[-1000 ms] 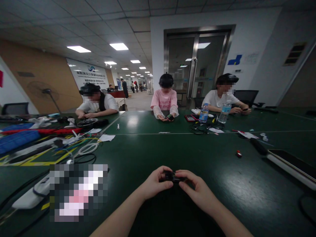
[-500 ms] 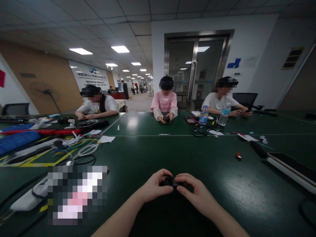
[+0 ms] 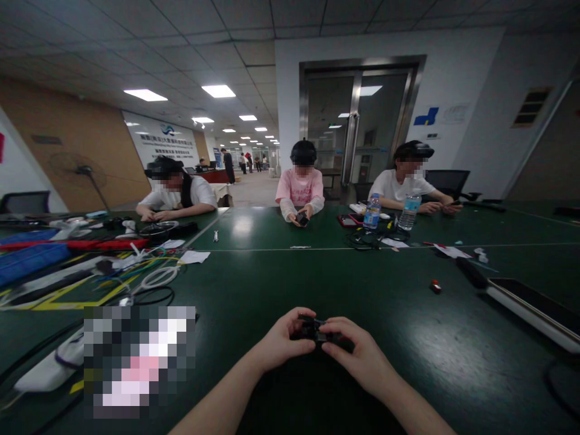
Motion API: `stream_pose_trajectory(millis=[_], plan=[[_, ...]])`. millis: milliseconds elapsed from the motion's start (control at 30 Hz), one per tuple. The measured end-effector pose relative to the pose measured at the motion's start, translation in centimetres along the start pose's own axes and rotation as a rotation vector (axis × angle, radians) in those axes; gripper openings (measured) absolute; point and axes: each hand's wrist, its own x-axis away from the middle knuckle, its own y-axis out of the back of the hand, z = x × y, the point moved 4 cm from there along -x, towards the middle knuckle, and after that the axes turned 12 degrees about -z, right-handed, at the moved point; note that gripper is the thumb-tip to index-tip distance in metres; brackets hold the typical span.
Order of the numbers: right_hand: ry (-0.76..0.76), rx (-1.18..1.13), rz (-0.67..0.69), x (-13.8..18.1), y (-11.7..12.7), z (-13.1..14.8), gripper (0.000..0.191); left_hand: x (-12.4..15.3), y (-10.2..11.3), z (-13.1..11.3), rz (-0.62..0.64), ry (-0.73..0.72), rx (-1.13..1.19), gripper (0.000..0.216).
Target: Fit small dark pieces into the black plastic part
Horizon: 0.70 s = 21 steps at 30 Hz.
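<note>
A small black object [image 3: 316, 331], dark and blocky with a lighter strip at its middle, is held between my two hands over the green table [image 3: 254, 284]. Its exact kind cannot be made out. My left hand [image 3: 290, 335] grips its left end, thumb below and fingers curled over the top. On the other end my right hand [image 3: 351, 341] is closed in a similar way, its fingers hiding part of the object. The fingertips of both hands come close together around it.
Cables [image 3: 158, 278], a white power strip [image 3: 45, 368] and blue trays [image 3: 34, 263] lie on the left. To the right are a small red item [image 3: 435, 286] and a long white-edged device [image 3: 534, 308]. Water bottles [image 3: 410, 211] stand farther back. Three people sit across the table.
The view has shifted slightly. My hands keep their hold on the black object, with only small finger movement. The person opposite has tilted the dark item in their hands.
</note>
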Motion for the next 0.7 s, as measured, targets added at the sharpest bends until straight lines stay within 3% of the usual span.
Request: stream_pose_trajectory(millis=[367, 700], plan=[[-0.013, 0.097, -0.063, 0.0, -0.2, -0.9, 0.041, -0.6, 0.6, 1.2, 0.024, -0.043, 0.029, 0.047], [-0.060, 0.115, -0.064, -0.1, 0.1, -1.3, 0.048, -0.4, 0.4, 0.5, -0.035, -0.019, 0.043, 0.048]])
